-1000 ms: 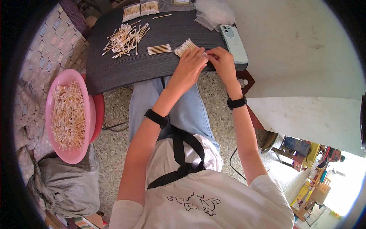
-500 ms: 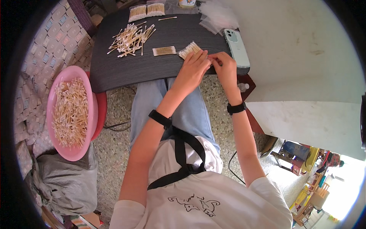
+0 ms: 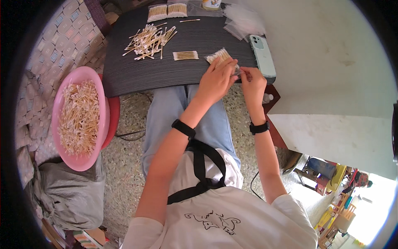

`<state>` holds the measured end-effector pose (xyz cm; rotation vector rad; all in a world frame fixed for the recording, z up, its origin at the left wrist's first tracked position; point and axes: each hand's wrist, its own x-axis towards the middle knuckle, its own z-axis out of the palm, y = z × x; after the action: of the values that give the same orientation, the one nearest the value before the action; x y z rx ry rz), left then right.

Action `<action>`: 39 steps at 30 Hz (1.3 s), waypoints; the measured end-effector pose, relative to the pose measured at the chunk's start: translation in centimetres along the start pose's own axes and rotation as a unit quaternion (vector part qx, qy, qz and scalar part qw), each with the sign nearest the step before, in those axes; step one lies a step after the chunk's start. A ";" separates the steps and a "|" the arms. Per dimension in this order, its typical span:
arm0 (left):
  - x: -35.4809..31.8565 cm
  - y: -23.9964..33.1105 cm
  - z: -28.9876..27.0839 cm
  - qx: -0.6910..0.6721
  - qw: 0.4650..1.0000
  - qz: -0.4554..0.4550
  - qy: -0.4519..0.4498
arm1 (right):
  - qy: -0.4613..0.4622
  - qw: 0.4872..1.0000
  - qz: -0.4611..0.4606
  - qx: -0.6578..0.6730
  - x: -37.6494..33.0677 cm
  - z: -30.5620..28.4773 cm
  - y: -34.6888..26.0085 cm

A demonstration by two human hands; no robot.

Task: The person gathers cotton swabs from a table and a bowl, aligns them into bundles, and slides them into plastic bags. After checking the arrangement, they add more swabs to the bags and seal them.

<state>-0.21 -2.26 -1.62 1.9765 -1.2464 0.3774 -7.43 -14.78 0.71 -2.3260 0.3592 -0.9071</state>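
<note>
A small clear plastic bag of cotton swabs (image 3: 218,55) lies tilted at the near right part of the dark table. My left hand (image 3: 216,81) rests over it, its fingers bent down on the swabs and the plastic. Beside it, my right hand (image 3: 253,81) pinches the near right edge of the bag, close to my left fingertips. Left of the bag is a neat row of several cotton swabs (image 3: 185,55). Farther left spreads a loose pile of cotton swabs (image 3: 151,40). One single swab (image 3: 190,20) lies apart toward the back.
Two filled swab bags (image 3: 167,12) lie at the table's (image 3: 137,81) back edge. Clear empty bags (image 3: 242,20) are stacked at the back right, near a pale green phone (image 3: 263,56). A pink basin (image 3: 105,120) full of swabs stands at the left. A wall (image 3: 323,62) rises on the right.
Both hands have drawn a little toward me and to the right with the bag, and clear plastic now shows between them. The whole view has shifted slightly.
</note>
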 end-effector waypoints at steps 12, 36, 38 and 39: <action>-1.6 -4.1 -8.0 0.025 0.990 -0.097 0.097 | -0.117 0.974 -0.192 0.038 2.0 0.8 -6.6; -2.6 -7.1 -9.3 0.118 0.989 -0.089 0.026 | -0.143 0.944 -0.259 -0.148 2.8 9.6 -6.8; -2.7 -7.3 -9.1 0.131 0.988 -0.085 0.020 | -0.143 0.941 -0.270 -0.145 2.7 9.5 -6.7; -3.0 -7.2 -9.1 0.141 0.987 -0.082 0.011 | -0.146 0.938 -0.280 -0.143 2.5 9.4 -6.7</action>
<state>5.89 7.98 -0.49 2.2899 -1.0529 0.5154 1.05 -6.54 0.76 -2.8495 -0.3399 -0.7731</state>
